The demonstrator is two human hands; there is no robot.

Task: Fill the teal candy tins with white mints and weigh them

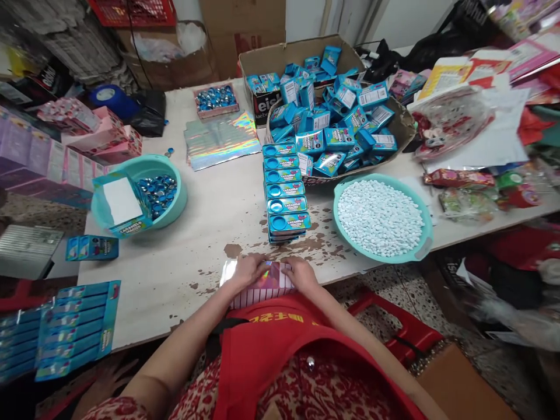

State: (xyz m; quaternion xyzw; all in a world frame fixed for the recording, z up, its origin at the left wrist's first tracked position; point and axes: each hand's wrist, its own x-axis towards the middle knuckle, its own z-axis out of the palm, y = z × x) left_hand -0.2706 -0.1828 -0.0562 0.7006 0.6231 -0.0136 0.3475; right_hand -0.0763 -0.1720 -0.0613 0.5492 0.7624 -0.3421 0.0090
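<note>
At the table's front edge, close to my red apron, lies a shiny iridescent sheet [273,279] with a striped lower part. My left hand [250,270] rests on its left side, and my right hand [301,274] is at its right side. The fingers of both hands are bent inward over the sheet; whether they pinch it is too small to tell. Just beyond the hands stands a row of blue candy boxes [286,189] with round openings on top. Farther left, more iridescent sheets [222,143] lie flat.
Cardboard boxes of blue packets [339,139] stand at the back. A turquoise basin of white candies [380,217] is on the right, a turquoise bowl with shiny blue pieces [177,201] on the left. A pink tray [216,100] sits behind. A red stool [406,326] stands below right.
</note>
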